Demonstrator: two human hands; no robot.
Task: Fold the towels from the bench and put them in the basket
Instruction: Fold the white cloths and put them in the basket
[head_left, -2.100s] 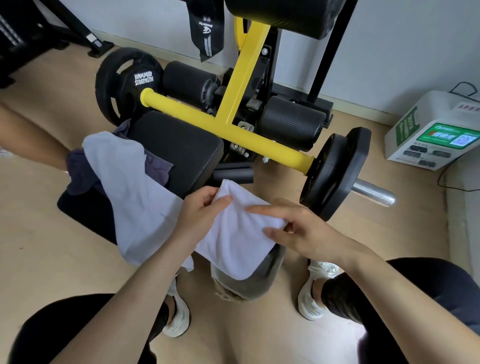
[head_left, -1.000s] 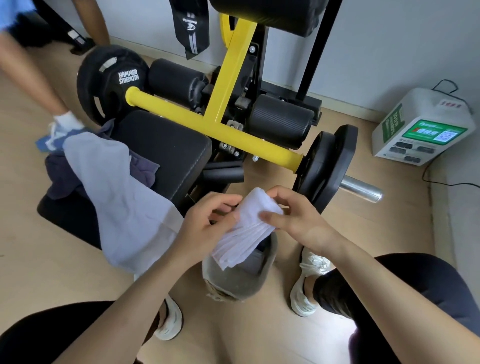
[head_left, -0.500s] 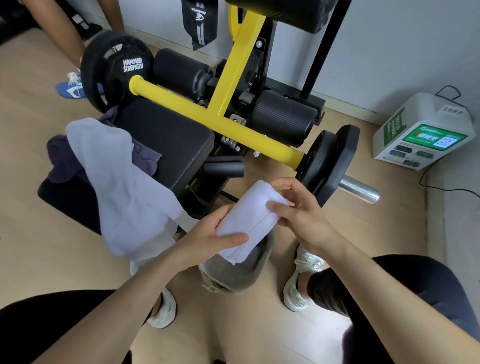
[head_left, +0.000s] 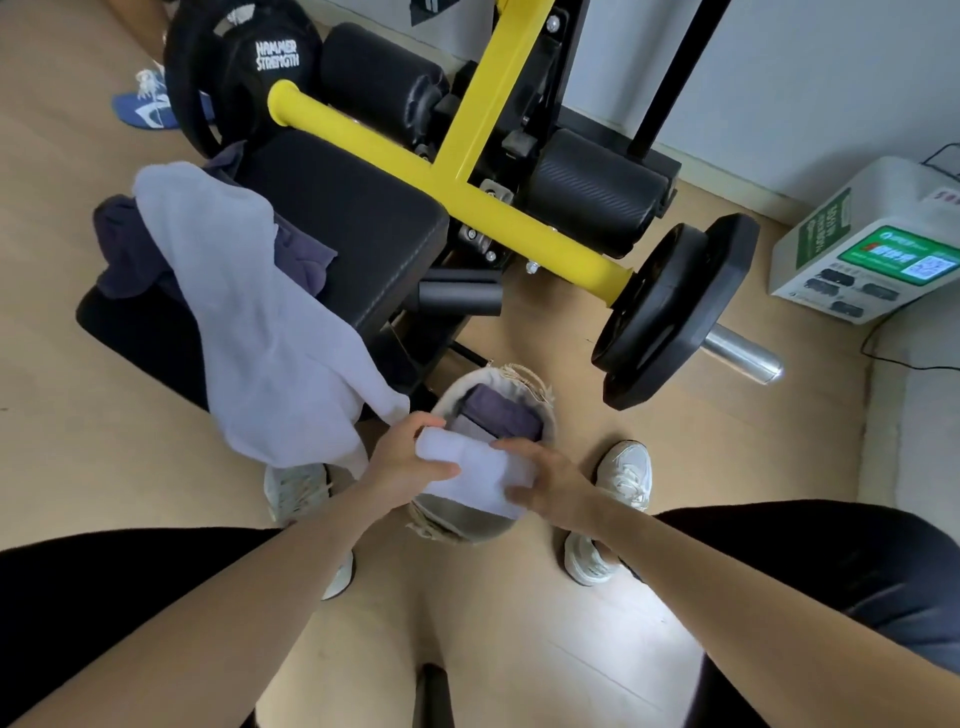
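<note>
A folded white towel (head_left: 480, 475) lies across the mouth of the grey basket (head_left: 457, 525) on the floor between my feet. My left hand (head_left: 402, 465) grips its left end and my right hand (head_left: 545, 480) grips its right end. Inside the basket a folded dark purple towel (head_left: 501, 415) shows beyond the white one. On the black bench (head_left: 353, 223) a large white towel (head_left: 260, 322) hangs over the near edge, draped over a dark purple towel (head_left: 130, 249).
The yellow bar (head_left: 467, 208) with black weight plates (head_left: 670, 317) stands just behind the basket. A white charging box (head_left: 872, 249) sits at the right wall. A blue shoe (head_left: 145, 106) of another person is at the far left. My white shoes (head_left: 626, 473) flank the basket.
The white towel was folded smaller between my hands, then lowered from chest height down onto the basket's mouth. My view tilted down and closer.
</note>
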